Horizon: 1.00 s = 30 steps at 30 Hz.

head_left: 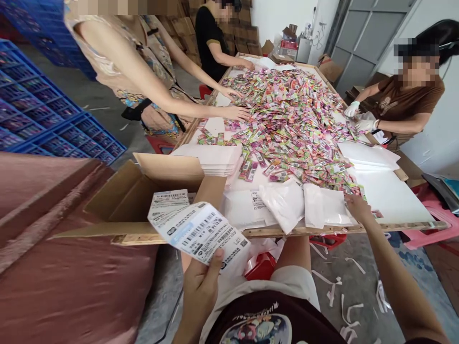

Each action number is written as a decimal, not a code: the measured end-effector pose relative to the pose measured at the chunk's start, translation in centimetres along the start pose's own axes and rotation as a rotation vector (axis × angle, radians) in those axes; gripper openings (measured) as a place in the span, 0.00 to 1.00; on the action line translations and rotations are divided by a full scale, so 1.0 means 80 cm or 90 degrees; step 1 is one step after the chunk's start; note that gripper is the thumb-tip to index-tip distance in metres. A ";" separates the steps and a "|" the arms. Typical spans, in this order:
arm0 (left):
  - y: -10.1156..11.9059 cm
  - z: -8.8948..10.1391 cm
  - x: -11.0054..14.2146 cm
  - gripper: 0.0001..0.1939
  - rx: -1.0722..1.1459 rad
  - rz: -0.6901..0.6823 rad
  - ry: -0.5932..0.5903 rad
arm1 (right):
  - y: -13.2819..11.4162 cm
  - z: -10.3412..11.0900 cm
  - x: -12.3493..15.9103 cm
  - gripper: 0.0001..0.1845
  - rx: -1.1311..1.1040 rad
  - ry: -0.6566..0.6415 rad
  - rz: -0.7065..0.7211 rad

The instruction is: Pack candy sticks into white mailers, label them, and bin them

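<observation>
My left hand [202,282] pinches a strip of white shipping labels [204,234], printed with barcodes, under its thumb, in front of the table edge. My right hand [358,209] is at the table's near right, its fingers bent together by the end of a white mailer bag [328,205] and the nearest small packets; what they hold, if anything, is hidden. Beside that bag lie another white bag [283,203] and a flat one bearing a label [244,208]. A big heap of colourful small packets [287,124] spreads over the white table [398,196].
An open cardboard box [170,169] stands at the left table corner, with labels inside. Stacks of white mailers [218,157] lie on both sides. Co-workers' hands [234,113] and gloved hands [364,122] reach into the heap. Blue crates [43,105] stand left; paper strips [333,289] litter the floor.
</observation>
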<state>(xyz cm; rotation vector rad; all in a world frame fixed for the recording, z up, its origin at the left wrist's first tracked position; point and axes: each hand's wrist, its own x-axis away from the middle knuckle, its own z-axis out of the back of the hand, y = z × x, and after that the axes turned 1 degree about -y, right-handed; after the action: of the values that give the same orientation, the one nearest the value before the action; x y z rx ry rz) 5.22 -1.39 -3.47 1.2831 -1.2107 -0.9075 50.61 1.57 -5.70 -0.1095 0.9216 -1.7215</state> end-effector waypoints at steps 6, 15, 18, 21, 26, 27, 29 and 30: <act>0.009 -0.018 0.009 0.18 -0.072 -0.023 -0.087 | -0.177 -0.054 0.021 0.15 -0.320 -0.240 0.181; 0.017 0.009 0.009 0.29 0.203 0.161 -0.142 | -0.302 -0.128 0.083 0.08 -0.431 -0.307 0.541; 0.026 -0.004 0.001 0.26 0.287 0.237 -0.084 | -0.297 -0.134 0.104 0.08 -0.386 -0.296 0.605; 0.029 -0.017 -0.009 0.27 0.304 0.228 0.006 | -0.297 -0.105 0.105 0.07 -0.381 -0.306 0.550; 0.024 -0.013 -0.022 0.24 0.304 0.109 0.157 | -0.255 -0.038 0.017 0.08 -0.573 -0.051 0.270; 0.023 -0.011 -0.023 0.24 0.300 0.115 0.159 | -0.238 -0.040 -0.006 0.08 -0.575 0.027 0.225; 0.021 -0.009 -0.022 0.23 0.291 0.160 0.166 | -0.202 -0.067 -0.043 0.09 -0.521 0.038 0.166; 0.020 -0.008 -0.020 0.24 0.284 0.180 0.168 | -0.185 -0.089 -0.053 0.11 -0.472 -0.012 0.139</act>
<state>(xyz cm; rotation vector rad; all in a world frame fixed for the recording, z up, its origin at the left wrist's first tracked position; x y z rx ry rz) 5.34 0.51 -2.06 1.4767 -1.3815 -0.2576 37.05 9.93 0.14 -0.4904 1.4612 -1.1091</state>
